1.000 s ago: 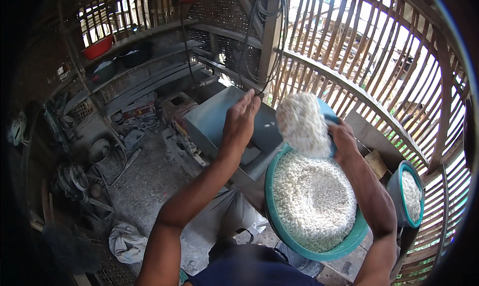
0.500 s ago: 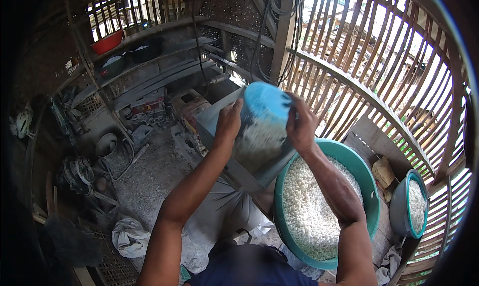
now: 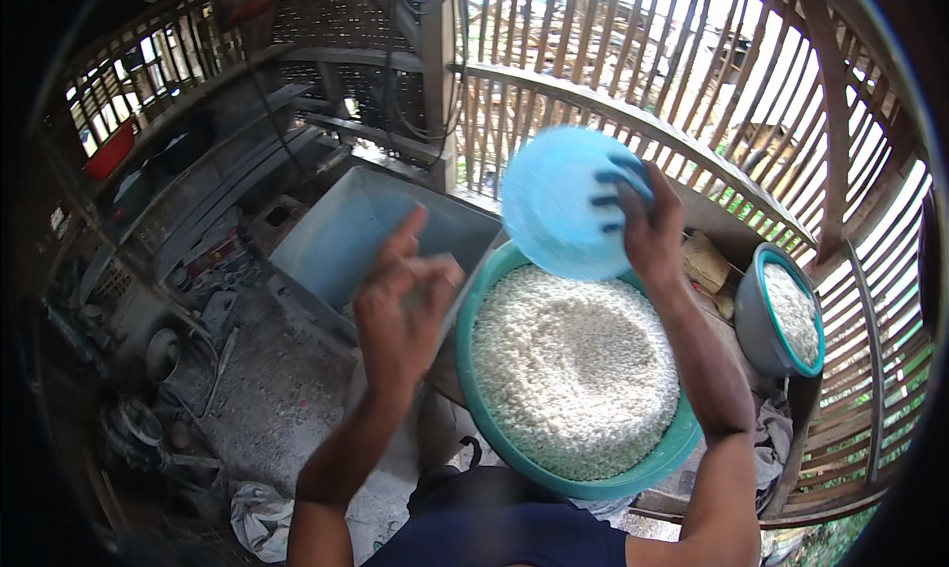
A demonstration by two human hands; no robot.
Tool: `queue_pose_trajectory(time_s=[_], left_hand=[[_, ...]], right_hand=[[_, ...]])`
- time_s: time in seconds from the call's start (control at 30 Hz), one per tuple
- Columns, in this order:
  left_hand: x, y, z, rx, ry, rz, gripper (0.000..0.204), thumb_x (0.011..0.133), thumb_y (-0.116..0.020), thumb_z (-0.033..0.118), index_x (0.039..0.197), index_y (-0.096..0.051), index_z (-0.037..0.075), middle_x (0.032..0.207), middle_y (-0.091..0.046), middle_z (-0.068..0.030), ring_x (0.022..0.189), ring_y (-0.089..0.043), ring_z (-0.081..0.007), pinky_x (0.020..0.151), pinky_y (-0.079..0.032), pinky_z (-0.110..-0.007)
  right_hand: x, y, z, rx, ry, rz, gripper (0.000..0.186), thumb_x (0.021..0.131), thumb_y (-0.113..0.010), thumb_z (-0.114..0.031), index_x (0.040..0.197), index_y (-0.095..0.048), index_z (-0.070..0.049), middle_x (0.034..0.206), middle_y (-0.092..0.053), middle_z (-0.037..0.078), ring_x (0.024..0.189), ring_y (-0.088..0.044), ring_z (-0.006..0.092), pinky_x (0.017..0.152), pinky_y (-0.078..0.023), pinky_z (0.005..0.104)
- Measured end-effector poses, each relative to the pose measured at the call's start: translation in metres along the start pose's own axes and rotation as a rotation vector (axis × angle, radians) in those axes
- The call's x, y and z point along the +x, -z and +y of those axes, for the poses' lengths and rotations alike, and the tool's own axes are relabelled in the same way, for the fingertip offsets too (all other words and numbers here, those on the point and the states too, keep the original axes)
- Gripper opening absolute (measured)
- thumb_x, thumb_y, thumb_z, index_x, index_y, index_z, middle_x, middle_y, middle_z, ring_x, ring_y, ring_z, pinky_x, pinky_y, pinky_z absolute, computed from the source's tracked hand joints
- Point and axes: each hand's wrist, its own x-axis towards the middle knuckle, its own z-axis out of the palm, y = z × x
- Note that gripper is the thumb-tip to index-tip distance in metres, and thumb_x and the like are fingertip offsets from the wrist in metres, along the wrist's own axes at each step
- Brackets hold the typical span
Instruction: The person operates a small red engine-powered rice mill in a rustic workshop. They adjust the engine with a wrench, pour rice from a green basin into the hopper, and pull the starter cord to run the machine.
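My right hand grips a light-blue plastic bowl by its right side. The bowl is tilted and a little blurred, and its dark finger shapes show against the blue. It hangs over the far rim of a large green tub heaped with white rice-like grain; a shallow hollow dents the grain. My left hand is empty, fingers apart and blurred, in front of a grey metal hopper. The hopper stands left of the tub, and my hand hides part of its lower end.
At the right, a smaller grey basin with a green rim holds more white grain. A slatted wall curves behind the tub. Dusty machine parts and a pale sack lie on the left. A red basin sits on a far-left shelf.
The bowl was tipped over the hopper between both hands, with grain pouring out. Now my right hand has carried it right, above the tub, and my left hand has let go. The view has turned right.
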Motion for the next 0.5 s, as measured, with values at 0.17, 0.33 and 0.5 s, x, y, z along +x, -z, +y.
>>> queue_pose_trajectory(time_s=[0.17,0.33,0.5], left_hand=[[-0.049,-0.050,0.027,-0.006,-0.006,-0.296,0.017,0.088,-0.062,0.008,0.102,-0.070,0.001,0.133,-0.055,-0.0206,0.129,-0.049,-0.0344,0.106,-0.039,-0.044],[-0.060,-0.072,0.006,0.091,0.087,-0.349,0.024,0.089,-0.060,0.008,0.111,-0.066,0.000,0.135,-0.053,-0.0203,0.131,-0.046,-0.0365,0.107,-0.037,-0.043],[-0.061,-0.076,-0.004,0.107,0.079,-0.299,0.037,0.089,-0.061,0.010,0.124,-0.059,0.000,0.141,-0.045,-0.0226,0.135,-0.039,-0.0361,0.111,-0.033,-0.043]], right_hand=[[-0.050,0.113,0.029,-0.773,0.108,-0.081,0.033,0.085,-0.054,0.003,0.116,-0.059,-0.007,0.088,-0.070,0.016,0.076,-0.071,0.0294,0.064,-0.055,0.0390],[-0.087,0.103,0.067,-0.618,-0.306,-0.123,0.034,0.079,-0.052,0.006,0.109,-0.062,-0.007,0.081,-0.069,0.018,0.073,-0.070,0.0312,0.068,-0.054,0.0390],[-0.115,0.053,0.113,-0.462,-0.211,-0.206,0.028,0.077,-0.054,-0.003,0.102,-0.064,-0.002,0.085,-0.065,0.021,0.082,-0.066,0.0331,0.077,-0.049,0.0383]])
